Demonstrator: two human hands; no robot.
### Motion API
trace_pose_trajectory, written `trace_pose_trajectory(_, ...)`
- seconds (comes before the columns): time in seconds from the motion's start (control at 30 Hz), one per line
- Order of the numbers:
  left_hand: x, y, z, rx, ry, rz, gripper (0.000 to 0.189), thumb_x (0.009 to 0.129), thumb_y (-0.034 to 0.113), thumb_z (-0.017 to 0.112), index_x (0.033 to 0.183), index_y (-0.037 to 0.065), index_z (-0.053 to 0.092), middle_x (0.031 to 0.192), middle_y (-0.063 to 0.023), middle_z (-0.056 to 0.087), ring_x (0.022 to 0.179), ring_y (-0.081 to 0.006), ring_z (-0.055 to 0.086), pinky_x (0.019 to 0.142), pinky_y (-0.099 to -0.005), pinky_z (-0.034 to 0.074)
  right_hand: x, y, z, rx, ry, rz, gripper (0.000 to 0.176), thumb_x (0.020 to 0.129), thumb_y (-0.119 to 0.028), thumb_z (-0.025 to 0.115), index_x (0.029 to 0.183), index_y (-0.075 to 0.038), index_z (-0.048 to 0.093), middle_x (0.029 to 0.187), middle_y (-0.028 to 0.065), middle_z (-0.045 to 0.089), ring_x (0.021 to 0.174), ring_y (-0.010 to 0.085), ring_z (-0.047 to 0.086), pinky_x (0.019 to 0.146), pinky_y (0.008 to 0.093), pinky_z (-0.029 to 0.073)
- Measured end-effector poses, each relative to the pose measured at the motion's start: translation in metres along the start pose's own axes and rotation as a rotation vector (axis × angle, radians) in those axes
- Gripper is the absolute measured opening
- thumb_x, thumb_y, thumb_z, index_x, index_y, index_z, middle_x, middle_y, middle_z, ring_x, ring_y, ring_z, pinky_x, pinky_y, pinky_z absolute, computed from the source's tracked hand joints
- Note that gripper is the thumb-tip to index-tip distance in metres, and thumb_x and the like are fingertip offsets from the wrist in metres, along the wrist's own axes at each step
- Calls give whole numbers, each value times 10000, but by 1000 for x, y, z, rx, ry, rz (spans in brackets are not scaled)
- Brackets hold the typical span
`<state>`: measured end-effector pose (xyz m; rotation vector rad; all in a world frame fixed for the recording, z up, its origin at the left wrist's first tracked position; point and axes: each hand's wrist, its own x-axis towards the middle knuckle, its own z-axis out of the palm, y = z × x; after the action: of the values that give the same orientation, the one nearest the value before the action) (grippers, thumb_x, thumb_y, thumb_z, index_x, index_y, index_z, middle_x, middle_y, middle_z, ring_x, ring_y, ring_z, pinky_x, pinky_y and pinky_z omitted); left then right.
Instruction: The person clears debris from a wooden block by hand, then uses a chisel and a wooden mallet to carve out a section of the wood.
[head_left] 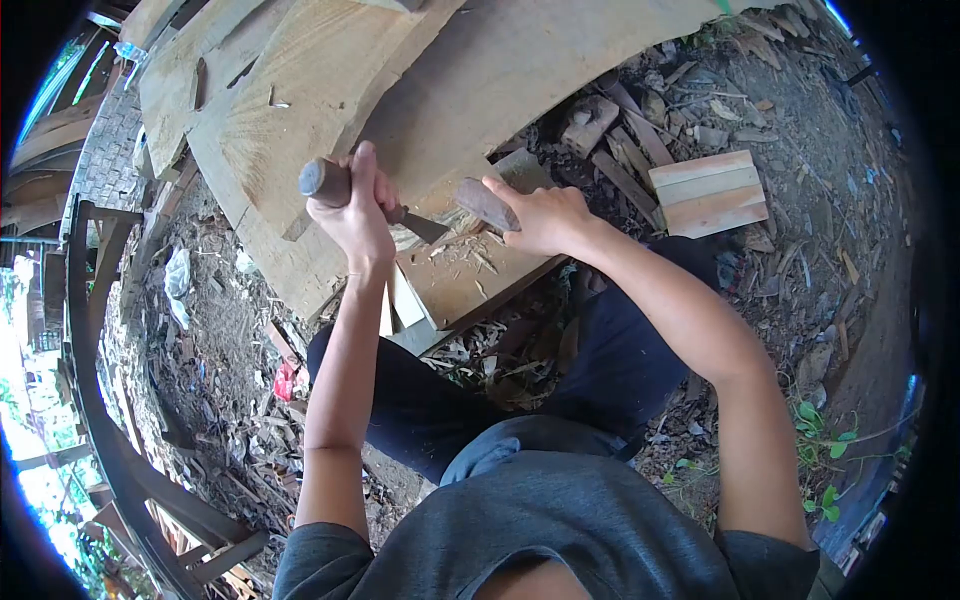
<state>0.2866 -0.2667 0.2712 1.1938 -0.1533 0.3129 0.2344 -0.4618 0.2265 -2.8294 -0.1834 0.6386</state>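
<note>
"Where's the chisel (424, 227)?"
"Wrapped in the left grip (356, 212), flat metal blade pointing to 4 o'clock."
"And the right grip (548, 218)?"
"Clasping a brown wooden block (485, 203) at its 9 o'clock, near pale shavings (484, 262)."

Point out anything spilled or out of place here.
On the ground to the person's left, a red scrap and whitish plastic stand out by colour, like stray litter. Shavings by the chisel look ordinary for woodwork.
</note>
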Motion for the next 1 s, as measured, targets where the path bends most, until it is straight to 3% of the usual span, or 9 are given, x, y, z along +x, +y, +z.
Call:
trace_pose_trajectory(0.27, 12, -1, -16, 110, -14, -29, 298, 870, 51, 657, 711, 113, 412, 533, 3, 414, 420, -80, 371, 404, -259, 318, 4, 0, -3, -18, -27, -6, 832, 839, -368, 579, 1529, -267, 125, 958, 189, 697, 891, 337, 685, 831, 451, 508)
trace_pose_trajectory(0.33, 16, -7, -21, 68, 5, -5, 243, 871, 71, 672, 769, 68, 451, 503, -11, 430, 392, -84, 388, 374, -255, 311, 4, 1, -2, -16, -25, 0, 831, 841, -372, 574, 1529, -268, 120, 962, 190, 697, 895, 337, 685, 833, 451, 508)
trace_pose_trajectory(0.57, 23, 0, -25, 48, 58, -25, 240, 868, 67, 666, 770, 67, 448, 526, -15, 441, 407, -81, 387, 382, -252, 315, 3, 0, -5, -25, -38, 3, 828, 847, -395, 564, 1528, -272, 110, 967, 195, 695, 885, 351, 684, 831, 454, 520)
trace_pose_trajectory(0.67, 27, 2, -27, 75, 95, -59, 300, 864, 59, 665, 710, 114, 414, 528, -5, 418, 420, -86, 382, 404, -260, 320, 3, -2, -5, -23, -42, 4, 829, 848, -396, 565, 1528, -271, 109, 964, 198, 695, 884, 352, 685, 833, 453, 522)
trace_pose_trajectory(1.0, 37, -3, -26, 94, 40, -76, 244, 864, 66, 664, 731, 62, 459, 524, -16, 451, 396, -87, 394, 383, -258, 320, 4, 1, -4, -34, -15, -17, 826, 843, -383, 577, 1525, -260, 127, 947, 206, 696, 875, 355, 689, 823, 459, 528)
